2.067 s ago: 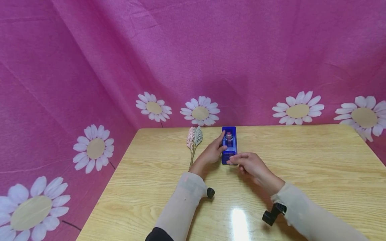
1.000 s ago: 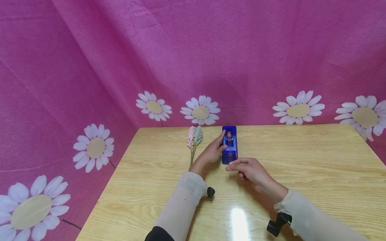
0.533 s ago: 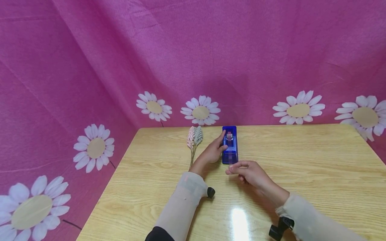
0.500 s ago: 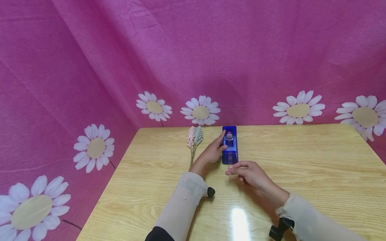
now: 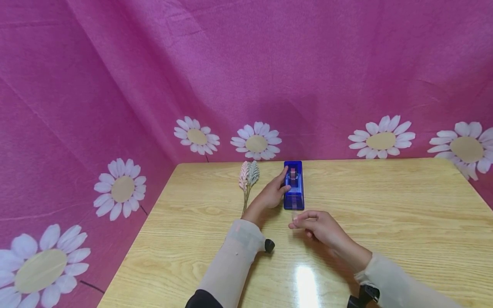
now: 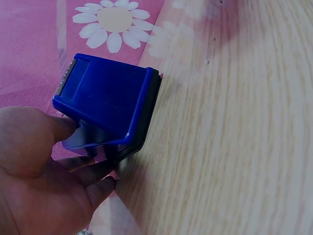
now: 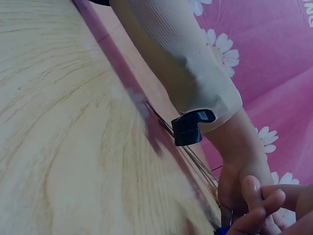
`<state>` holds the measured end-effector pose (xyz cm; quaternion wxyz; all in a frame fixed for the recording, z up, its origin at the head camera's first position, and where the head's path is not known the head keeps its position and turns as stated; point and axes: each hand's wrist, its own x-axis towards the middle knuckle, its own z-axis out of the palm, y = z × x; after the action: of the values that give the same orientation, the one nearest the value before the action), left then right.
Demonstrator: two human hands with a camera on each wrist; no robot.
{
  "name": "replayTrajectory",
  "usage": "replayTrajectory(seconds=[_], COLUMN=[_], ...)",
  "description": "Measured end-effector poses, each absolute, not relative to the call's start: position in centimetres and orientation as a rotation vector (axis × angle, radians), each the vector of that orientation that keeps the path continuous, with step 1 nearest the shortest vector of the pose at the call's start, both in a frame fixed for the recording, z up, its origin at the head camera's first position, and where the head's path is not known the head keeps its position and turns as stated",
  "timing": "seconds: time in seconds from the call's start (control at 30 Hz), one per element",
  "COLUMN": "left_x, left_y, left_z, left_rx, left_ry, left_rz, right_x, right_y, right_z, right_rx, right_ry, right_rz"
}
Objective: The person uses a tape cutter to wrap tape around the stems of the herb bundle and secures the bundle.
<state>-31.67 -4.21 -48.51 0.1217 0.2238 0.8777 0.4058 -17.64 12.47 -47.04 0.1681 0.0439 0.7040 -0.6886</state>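
A blue tape dispenser stands on the wooden table near its back edge. My left hand holds it by the left side; in the left wrist view the thumb and fingers lie along the blue body, below its toothed cutter. From the dispenser's near end runs a thin clear strip of tape. Its end is pinched between thumb and index finger of my right hand, a little in front of the dispenser. In the right wrist view the right hand's fingers overlap the left hand.
Left of the dispenser lie a pink dried-flower sprig and a grey-green one, their stems passing beside the left wrist. Behind the wooden table hangs a magenta cloth printed with white daisies.
My right hand has drawn back from the dispenser toward the body, and more tape now stretches out from the dispenser. The left hand and the dispenser have stayed in place.
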Motion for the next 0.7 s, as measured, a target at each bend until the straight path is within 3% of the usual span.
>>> replayTrajectory(seconds=[0.7], left_x=[-32.0], left_y=[-4.4], left_z=[-48.9], left_rx=[0.606], left_ry=[2.473], left_rz=[1.294], right_x=[-17.5], right_y=[12.7], right_z=[-48.6], right_rx=[0.076], right_ry=[1.894], right_rz=[-2.055])
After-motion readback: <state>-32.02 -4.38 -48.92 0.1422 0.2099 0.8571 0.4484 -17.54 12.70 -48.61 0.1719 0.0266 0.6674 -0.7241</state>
